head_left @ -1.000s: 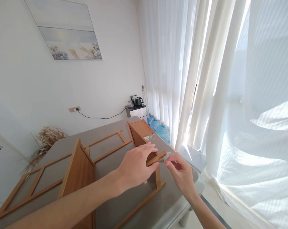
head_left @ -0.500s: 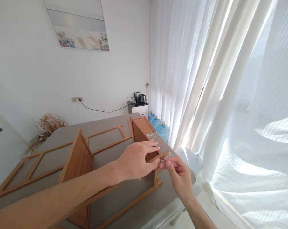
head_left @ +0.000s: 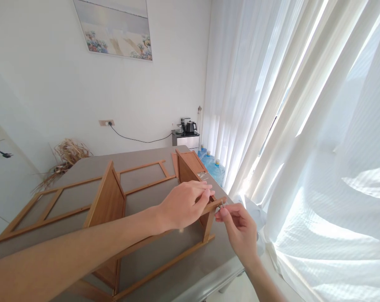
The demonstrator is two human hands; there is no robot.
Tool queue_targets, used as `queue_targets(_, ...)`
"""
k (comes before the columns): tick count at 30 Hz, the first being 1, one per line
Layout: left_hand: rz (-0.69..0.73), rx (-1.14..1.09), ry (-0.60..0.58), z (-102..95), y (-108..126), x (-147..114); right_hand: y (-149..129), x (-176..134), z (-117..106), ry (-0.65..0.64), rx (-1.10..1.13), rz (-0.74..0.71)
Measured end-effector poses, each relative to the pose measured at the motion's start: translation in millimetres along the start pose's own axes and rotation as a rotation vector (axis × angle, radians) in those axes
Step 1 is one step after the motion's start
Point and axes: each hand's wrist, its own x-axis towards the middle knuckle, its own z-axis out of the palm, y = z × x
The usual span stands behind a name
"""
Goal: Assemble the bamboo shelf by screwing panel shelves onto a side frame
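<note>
I'm seeing the frame (head_left: 108,201) lying on the table (head_left: 221,256) — the kettle (head_left: 191,127) is standing on the cabinet (head_left: 186,142) behind, stalks (head_left: 68,152) are sitting left, curtains (head_left: 303,159) are hanging right.

Brown wooden frame (head_left: 50,206) on grey tabletop (head_left: 224,244) — two broad panels standing on edge, left panel (head_left: 110,201) well apart from right panel (head_left: 186,167). Ladder-like rails lie flat along far side. Raised wooden bar (head_left: 214,205) slants up, free end pointing right, near right panel. Small metal piece (head_left: 221,206) — shiny, too small to identify — pinched in right hand (head_left: 238,224), close by bar's end.
</note>
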Motion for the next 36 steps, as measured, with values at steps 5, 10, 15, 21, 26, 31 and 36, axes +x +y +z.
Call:
queue_targets(5,0.014,0.029,-0.004,-0.4,-0.3,-2.2,-8.7,6.7,-1.2,-0.013,0.010,0.006)
queue_targets(10,0.006,-0.001,-0.033,-1.8,-1.4,-2.7,-6.9,5.6,-8.6,-0.059,0.060,0.064)
queue_targets(15,-0.008,-0.036,-0.008,-0.7,-1.6,-2.1,4.4,4.1,-14.2,-0.087,-0.038,-0.012)
queue_targets(21,-0.021,-0.064,-0.006,0.7,-3.3,-2.4,17.0,0.2,-13.6,-0.041,-0.226,-0.197)
queue_targets(26,-0.019,-0.066,0.011,2.3,-5.6,-2.2,15.4,-11.2,-4.0,0.054,-0.104,-0.121)
queue_targets(31,-0.005,-0.063,0.031,2.3,-4.8,-0.8,-0.6,-8.1,0.7,-0.047,0.047,0.014)
queue_targets(36,0.028,-0.078,0.023,1.1,-5.7,-0.6,-1.9,-5.5,-5.8,-0.135,0.079,0.045)
